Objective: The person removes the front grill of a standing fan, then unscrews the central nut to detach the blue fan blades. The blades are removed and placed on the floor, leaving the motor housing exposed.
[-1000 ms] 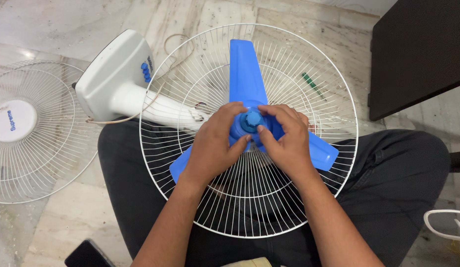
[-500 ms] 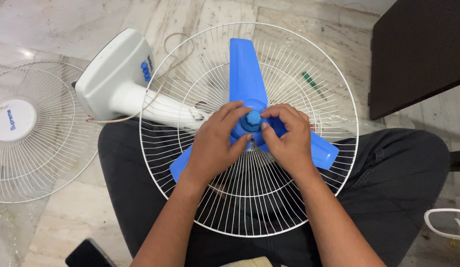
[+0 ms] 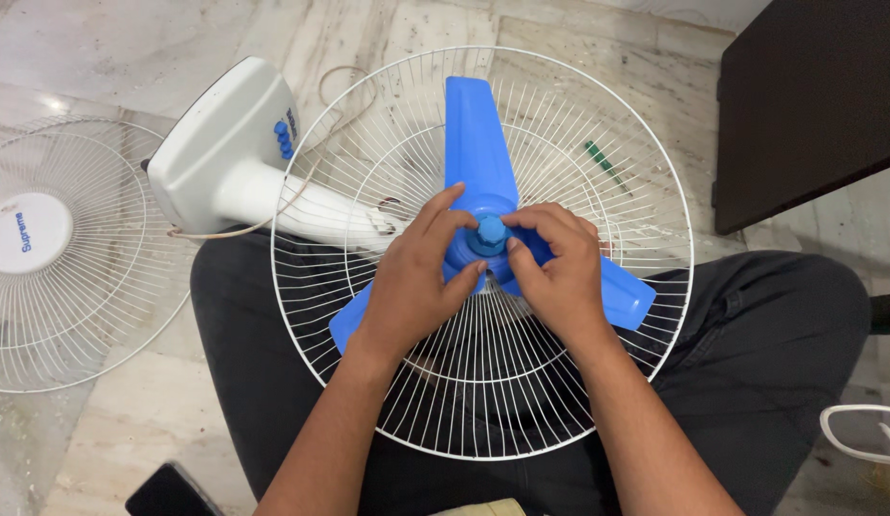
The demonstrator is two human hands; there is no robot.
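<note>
A blue three-blade fan blade (image 3: 476, 143) sits in a round white wire guard (image 3: 655, 172) resting on my lap. At its hub is a blue hexagonal cap nut (image 3: 488, 233). My left hand (image 3: 416, 277) wraps the hub from the left, fingers spread over it, thumb beside the nut. On the other side, my right hand (image 3: 558, 272) pinches the nut with thumb and fingertips. The white fan base (image 3: 225, 153) with blue buttons lies at upper left, its neck running under the guard.
A second white wire guard (image 3: 72, 315) with a round centre disc lies on the marble floor at left. A green screwdriver (image 3: 603, 162) lies beyond the guard. A dark cabinet (image 3: 808, 105) stands at upper right. A black phone (image 3: 173, 492) sits at bottom left, a white cord (image 3: 851, 435) at lower right.
My left index finger has lifted and stretched up across the blade root. My right fingers have shifted slightly around the nut. The fan has stayed put.
</note>
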